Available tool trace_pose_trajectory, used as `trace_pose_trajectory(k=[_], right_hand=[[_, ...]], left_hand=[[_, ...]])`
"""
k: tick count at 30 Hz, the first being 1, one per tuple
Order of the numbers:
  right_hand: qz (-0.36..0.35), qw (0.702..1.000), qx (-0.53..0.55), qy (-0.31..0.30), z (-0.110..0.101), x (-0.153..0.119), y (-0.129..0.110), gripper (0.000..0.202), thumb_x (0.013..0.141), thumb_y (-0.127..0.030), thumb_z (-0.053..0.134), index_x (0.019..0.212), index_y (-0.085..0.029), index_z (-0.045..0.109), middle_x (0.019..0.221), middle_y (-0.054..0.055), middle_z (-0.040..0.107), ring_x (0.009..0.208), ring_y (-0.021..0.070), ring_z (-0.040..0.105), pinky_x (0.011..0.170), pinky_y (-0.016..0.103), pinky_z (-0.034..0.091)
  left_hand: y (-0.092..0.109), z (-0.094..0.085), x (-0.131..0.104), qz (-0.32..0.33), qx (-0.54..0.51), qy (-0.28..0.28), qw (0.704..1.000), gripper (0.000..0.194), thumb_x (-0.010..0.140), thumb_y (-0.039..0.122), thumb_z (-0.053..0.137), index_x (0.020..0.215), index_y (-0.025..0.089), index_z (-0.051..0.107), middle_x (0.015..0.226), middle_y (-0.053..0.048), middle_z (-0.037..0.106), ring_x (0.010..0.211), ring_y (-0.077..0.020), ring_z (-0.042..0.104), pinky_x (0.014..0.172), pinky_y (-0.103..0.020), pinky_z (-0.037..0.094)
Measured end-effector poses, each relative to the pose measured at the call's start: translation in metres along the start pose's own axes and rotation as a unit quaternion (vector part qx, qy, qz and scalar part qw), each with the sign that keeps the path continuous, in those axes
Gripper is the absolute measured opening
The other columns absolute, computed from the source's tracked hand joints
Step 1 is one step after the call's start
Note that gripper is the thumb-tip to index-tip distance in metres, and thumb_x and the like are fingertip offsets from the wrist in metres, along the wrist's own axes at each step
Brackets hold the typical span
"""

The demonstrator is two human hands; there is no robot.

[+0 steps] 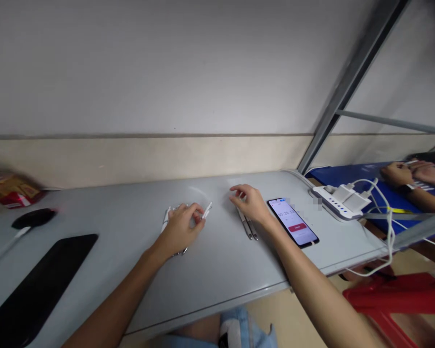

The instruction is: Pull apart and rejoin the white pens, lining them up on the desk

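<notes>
My left hand (183,224) is closed, its thumb and forefinger pinching a slim white pen (208,210) that points up and to the right. Beneath that hand lie several white pens (166,218), mostly covered by the palm and fingers. My right hand (250,200) hovers at the upper end of two silver-tipped pens (249,227) lying side by side on the grey table (217,275). Its fingers are curved, with a small gap between thumb and forefinger, and nothing shows in them.
Right of my right arm lies a phone (293,221) showing a timer, near a white power strip (339,203) with plugs and cables. A black mat (43,285), a black round object (32,218) and a red package (12,188) are left. Another person's hands (398,174) rest far right.
</notes>
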State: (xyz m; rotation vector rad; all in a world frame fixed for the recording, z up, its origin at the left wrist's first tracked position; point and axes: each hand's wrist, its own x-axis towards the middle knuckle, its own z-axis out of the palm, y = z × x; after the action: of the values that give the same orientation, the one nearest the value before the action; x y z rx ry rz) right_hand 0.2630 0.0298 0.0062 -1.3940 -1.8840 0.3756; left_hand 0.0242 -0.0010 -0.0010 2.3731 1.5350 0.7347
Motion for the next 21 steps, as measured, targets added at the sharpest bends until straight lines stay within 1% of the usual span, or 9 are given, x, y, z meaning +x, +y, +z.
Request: trace_pose_trajectory(k=[3,5,8,10,13,14,17,19,21], right_hand=[[-0.154,0.983,0.069,-0.068,0.003,-0.006,-0.016,0.039,0.081,-0.031,0.069,0.119,-0.025,0.064,0.111,0.006,0.065,0.103,0.0181,0.057,0.094,0.031,0.040],[-0.179,0.970,0.105,-0.126,0.006,-0.009,-0.022,0.036,0.084,-0.032,0.066,0.118,-0.025,0.064,0.111,0.006,0.066,0.100,0.0167,0.059,0.091,0.029,0.041],[-0.119,0.972,0.115,-0.165,0.011,-0.011,-0.024,0.022,0.091,-0.033,0.056,0.101,-0.020,0.070,0.093,0.005,0.070,0.082,0.0139,0.061,0.078,0.024,0.043],[-0.070,0.980,0.120,-0.145,0.011,-0.010,-0.023,0.024,0.091,-0.035,0.054,0.090,-0.018,0.070,0.082,0.003,0.068,0.074,0.0129,0.058,0.071,0.023,0.041],[-0.004,0.978,0.175,-0.114,0.009,-0.008,-0.022,0.033,0.090,-0.043,0.053,0.079,-0.016,0.067,0.067,0.000,0.059,0.062,0.0109,0.050,0.059,0.022,0.036],[0.019,0.971,0.202,-0.126,0.008,-0.007,-0.021,0.036,0.089,-0.047,0.052,0.075,-0.016,0.066,0.062,-0.002,0.055,0.057,0.0100,0.046,0.055,0.022,0.033],[0.082,0.936,0.274,-0.204,0.008,-0.006,-0.019,0.045,0.088,-0.054,0.049,0.069,-0.015,0.062,0.053,-0.004,0.043,0.047,0.0082,0.034,0.047,0.023,0.025],[0.116,0.912,0.314,-0.237,0.008,-0.006,-0.017,0.046,0.087,-0.056,0.049,0.068,-0.015,0.061,0.052,-0.004,0.041,0.045,0.0076,0.031,0.045,0.023,0.022],[0.143,0.894,0.345,-0.246,0.009,-0.006,-0.017,0.046,0.087,-0.056,0.050,0.068,-0.015,0.060,0.052,-0.005,0.039,0.044,0.0075,0.030,0.044,0.024,0.020]], left_hand=[[0.003,-0.001,0.001,0.016,-0.080,0.003,0.997,0.018,0.088,0.035,0.051,0.095,0.023,0.063,0.087,-0.001,0.065,0.086,-0.0173,0.059,0.082,-0.032,0.042],[0.005,-0.002,0.001,0.028,-0.123,-0.006,0.992,0.020,0.089,0.036,0.051,0.098,0.023,0.063,0.091,-0.001,0.065,0.087,-0.0161,0.060,0.080,-0.029,0.044],[0.006,-0.003,0.001,0.034,-0.125,-0.026,0.991,0.022,0.091,0.037,0.049,0.100,0.023,0.063,0.090,-0.001,0.067,0.083,-0.0156,0.061,0.074,-0.027,0.045],[0.005,-0.003,0.000,0.037,-0.087,-0.025,0.995,0.024,0.092,0.038,0.046,0.101,0.022,0.062,0.087,-0.001,0.067,0.079,-0.0161,0.060,0.071,-0.027,0.044],[0.003,-0.003,0.001,0.054,-0.023,0.005,0.998,0.028,0.096,0.038,0.039,0.101,0.020,0.060,0.090,-0.003,0.066,0.081,-0.0177,0.059,0.075,-0.030,0.043],[0.003,-0.003,0.001,0.063,-0.008,0.014,0.998,0.029,0.097,0.037,0.037,0.101,0.020,0.060,0.092,-0.004,0.066,0.083,-0.0182,0.058,0.077,-0.031,0.042],[0.001,-0.004,0.002,0.089,0.033,0.029,0.995,0.029,0.098,0.033,0.033,0.099,0.019,0.058,0.093,-0.006,0.064,0.088,-0.0197,0.055,0.080,-0.034,0.041],[0.000,-0.003,0.003,0.101,0.069,0.029,0.992,0.028,0.098,0.031,0.032,0.099,0.019,0.058,0.092,-0.006,0.064,0.088,-0.0206,0.054,0.079,-0.034,0.040],[0.000,-0.003,0.004,0.103,0.107,0.022,0.989,0.027,0.098,0.028,0.031,0.094,0.019,0.057,0.087,-0.005,0.064,0.082,-0.0205,0.054,0.075,-0.034,0.039]])
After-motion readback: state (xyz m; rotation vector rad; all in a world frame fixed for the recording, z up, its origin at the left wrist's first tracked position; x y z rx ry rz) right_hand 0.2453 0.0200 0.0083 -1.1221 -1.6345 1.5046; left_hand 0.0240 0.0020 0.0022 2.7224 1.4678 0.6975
